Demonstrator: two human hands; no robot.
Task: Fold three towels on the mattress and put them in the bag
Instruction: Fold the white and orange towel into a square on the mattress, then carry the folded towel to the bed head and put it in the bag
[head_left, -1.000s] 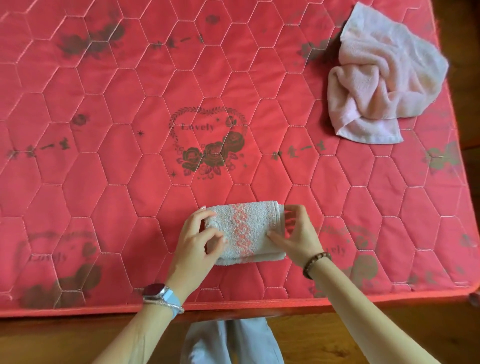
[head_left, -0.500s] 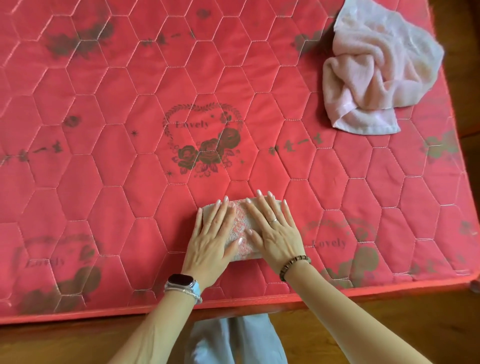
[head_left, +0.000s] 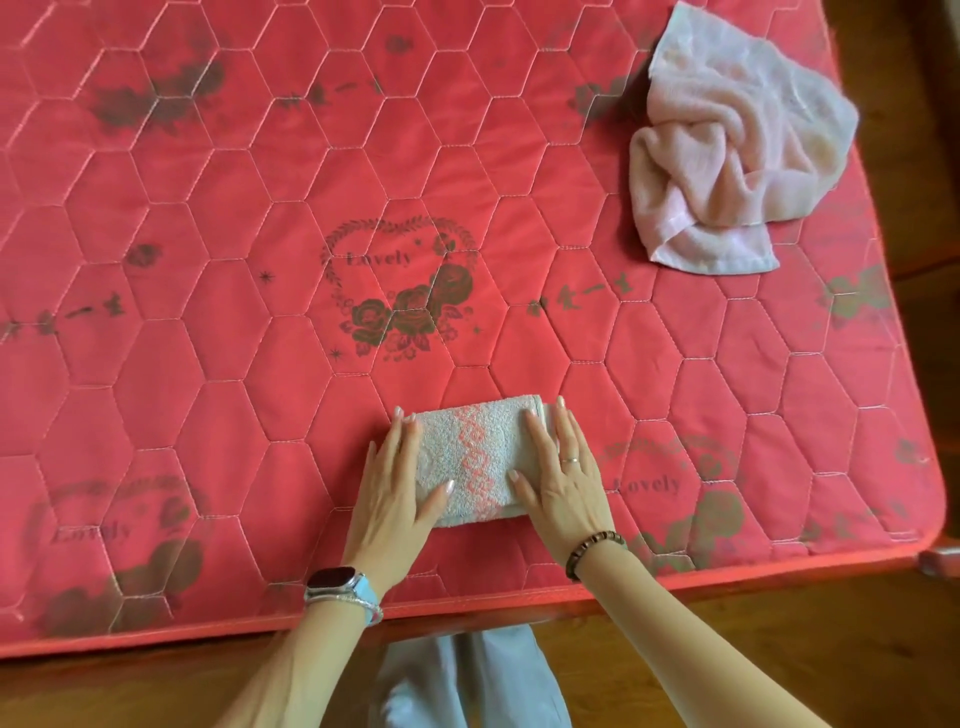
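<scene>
A red quilted mattress (head_left: 208, 364) stitched in a hexagon pattern fills most of the head view, printed with dark roses and a heart wreath (head_left: 400, 291) bearing the word "Lovely". Close to the mattress's near edge, a little right of its middle, lies a small folded grey-white terry towel (head_left: 478, 457) with a pink zigzag band running across its centre. It is folded into a compact, thick rectangle, its long sides roughly parallel to the near edge.

Both hands lie flat on this towel. The left hand (head_left: 395, 499) rests on the towel's left end, fingers straight and held together, pointing away from the person, thumb spread out over the cloth. The right hand (head_left: 566, 478) covers the right end the same way, fingers extended and released, grasping nothing; its outer fingers reach past the towel's right edge onto the mattress. The pink band shows between the two hands.

A crumpled pale pink terry towel (head_left: 727, 145) sits in a loose heap near the far right corner of the mattress, well apart from the folded one.

The left wrist carries a dark-faced smartwatch (head_left: 337, 579) on a light blue strap, the right wrist a brown beaded bracelet (head_left: 592, 548), and a thin ring (head_left: 570, 459) sits on a right finger. Below the near edge appear grey trousers (head_left: 467, 675) and brown wooden flooring (head_left: 779, 649).
</scene>
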